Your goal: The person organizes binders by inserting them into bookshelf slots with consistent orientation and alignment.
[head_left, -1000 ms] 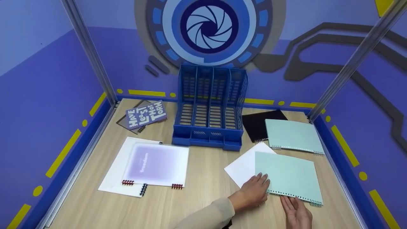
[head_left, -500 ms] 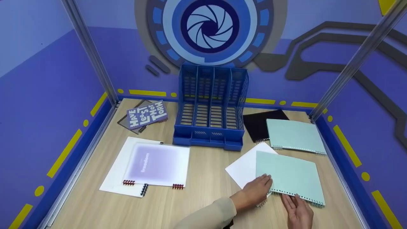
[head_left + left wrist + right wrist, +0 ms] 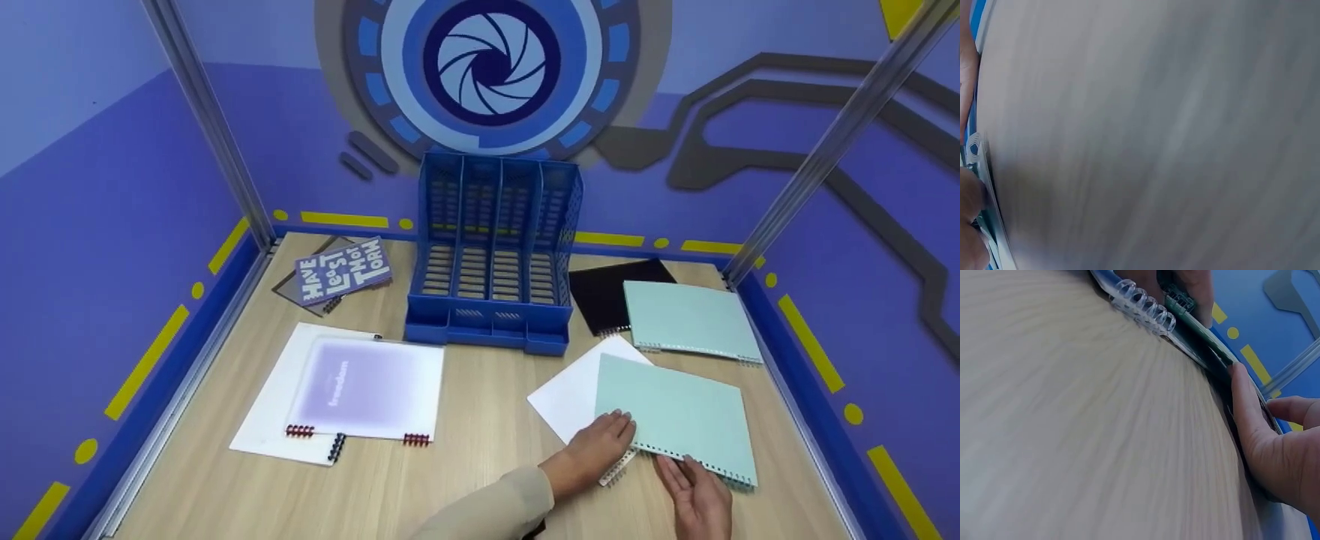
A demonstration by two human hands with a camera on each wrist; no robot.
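In the head view, a mint-green spiral notebook (image 3: 679, 416) lies partly over a white spiral notebook (image 3: 570, 390) at the table's right front. My left hand (image 3: 600, 450) pinches the mint notebook's lower left corner, fingers on its cover. My right hand (image 3: 697, 495), palm turned up, holds the bound edge between thumb and fingers. From the right wrist view, that edge stands a little off the table, with the right thumb (image 3: 1249, 402) on one side. The white notebook's rings (image 3: 1143, 306) show below it. The left wrist view catches mostly tabletop; fingertips are at its left edge.
A blue four-slot file rack (image 3: 491, 300) stands at the back centre. Another mint notebook (image 3: 694, 319) overlaps a black notebook (image 3: 600, 296) at right. On the left lie a purple "freedom" notebook (image 3: 367, 390) over a white one (image 3: 270, 420), and a lettered notebook (image 3: 345, 270) over a grey one.
The mint notebook's lower left corner has shifted slightly up, baring the white notebook's rings beneath my left hand. Both hands keep their places at the bound edge.
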